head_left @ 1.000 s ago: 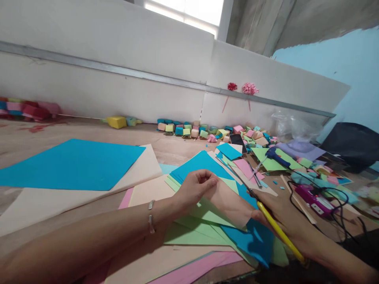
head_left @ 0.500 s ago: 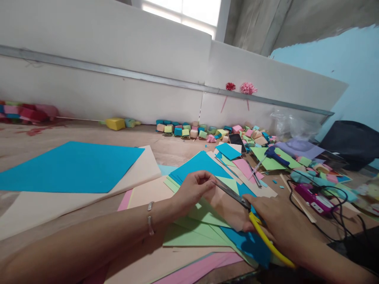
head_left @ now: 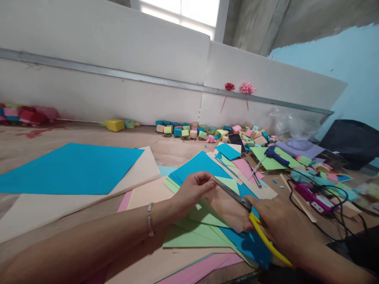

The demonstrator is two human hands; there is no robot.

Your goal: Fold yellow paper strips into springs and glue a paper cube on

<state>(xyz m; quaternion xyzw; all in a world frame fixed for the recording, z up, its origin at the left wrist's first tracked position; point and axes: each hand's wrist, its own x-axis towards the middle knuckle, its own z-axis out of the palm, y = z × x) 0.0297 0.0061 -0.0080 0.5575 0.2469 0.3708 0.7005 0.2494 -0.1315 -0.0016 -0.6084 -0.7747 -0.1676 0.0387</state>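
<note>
My left hand point(head_left: 197, 191), with two bands on its wrist, pinches the upper corner of a peach sheet of paper point(head_left: 226, 207). In my right hand point(head_left: 275, 217) is a pair of scissors point(head_left: 260, 234) with yellow handles. Their blades lie along the sheet's upper edge, the tips close to my left fingertips. Right-hand fingers also seem to touch the sheet's lower right corner. Beneath the hands are green sheets point(head_left: 189, 236) and blue sheets point(head_left: 201, 163). Whether the blades are parted is hard to see.
A large blue sheet point(head_left: 71, 169) lies left on peach paper. Small paper boxes point(head_left: 177, 132) line the wall. To the right are a glue gun point(head_left: 275, 156), a purple power strip point(head_left: 315, 199) with black cables, a phone point(head_left: 237, 142) and metal tweezers-like tools point(head_left: 254, 173).
Almost nothing differs. Both hands, the scissors and the peach sheet keep nearly the same place, with only a slight shift of the view.
</note>
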